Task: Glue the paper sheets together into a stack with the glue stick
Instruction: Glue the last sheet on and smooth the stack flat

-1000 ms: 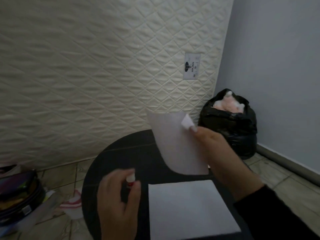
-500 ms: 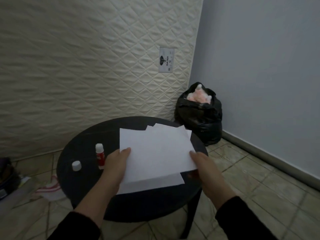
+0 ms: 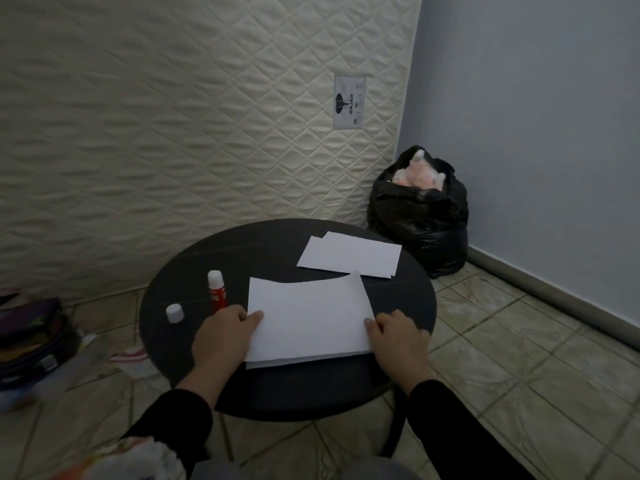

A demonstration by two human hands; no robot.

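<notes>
— What are the hands doing with the paper?

— The left hand (image 3: 221, 336) is pinching the left edge of the top sheet (image 3: 310, 318), thumb lying on top of the paper and the other fingers curled beneath it. The right hand (image 3: 398, 336) is gripping the right edge the same way, fingertips curled over the corner. The sheet is sitting on the near stack (image 3: 304, 362), whose lower edges are peeking out just under it, on the round black worktop (image 3: 277, 393).

— And the glue stick?

— The glue stick (image 3: 217, 292) is standing upright and uncapped just beside the left hand, its white tip showing above the red body. Its cap (image 3: 174, 312) is standing apart from it, to the left.

— Anything else lying around?

— Loose sheets (image 3: 348, 259) are lying overlapped at the far side of the worktop. A black bag (image 3: 420, 220) is sitting in the corner on the tiled floor (image 3: 519, 393), against the quilted mattress (image 3: 173, 116).
</notes>
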